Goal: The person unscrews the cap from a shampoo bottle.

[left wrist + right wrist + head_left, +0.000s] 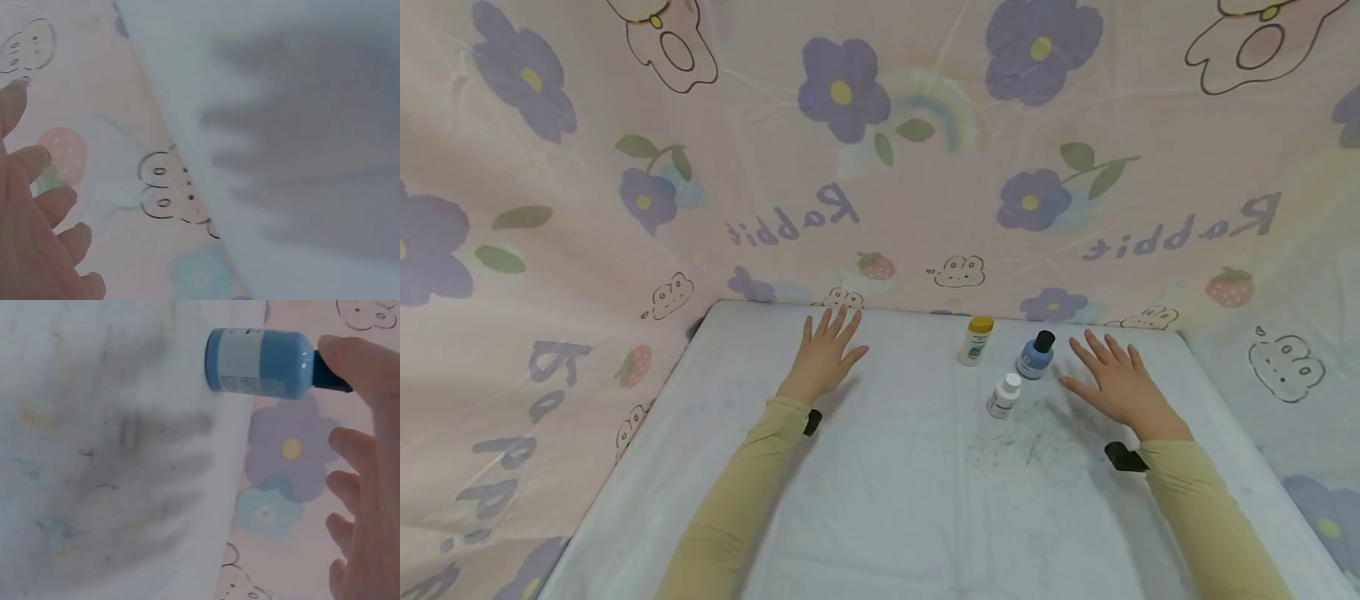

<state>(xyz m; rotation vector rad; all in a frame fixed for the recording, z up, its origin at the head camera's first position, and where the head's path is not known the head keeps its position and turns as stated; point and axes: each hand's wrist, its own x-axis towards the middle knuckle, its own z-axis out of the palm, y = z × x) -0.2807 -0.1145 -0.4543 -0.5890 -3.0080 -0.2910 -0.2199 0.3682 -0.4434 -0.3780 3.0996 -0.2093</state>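
Three small bottles stand upright on the white-covered table. A blue bottle with a black cap [1035,357] is closest to my right hand [1123,390], which hovers to its right with fingers spread. In the right wrist view the thumb overlaps the cap of the blue bottle [262,364]. Left of it stands a white bottle with a yellow cap [975,342]. In front of both is a white bottle with a white cap [1004,396]. Well to the left, my left hand [820,358] is held over the table, fingers spread, holding nothing.
The table [880,517] wears a white cloth with dark smudges [1015,446] in front of the bottles. A pink curtain [925,192] printed with flowers and rabbits rises along the back and sides. Hand shadows fall on the cloth in both wrist views.
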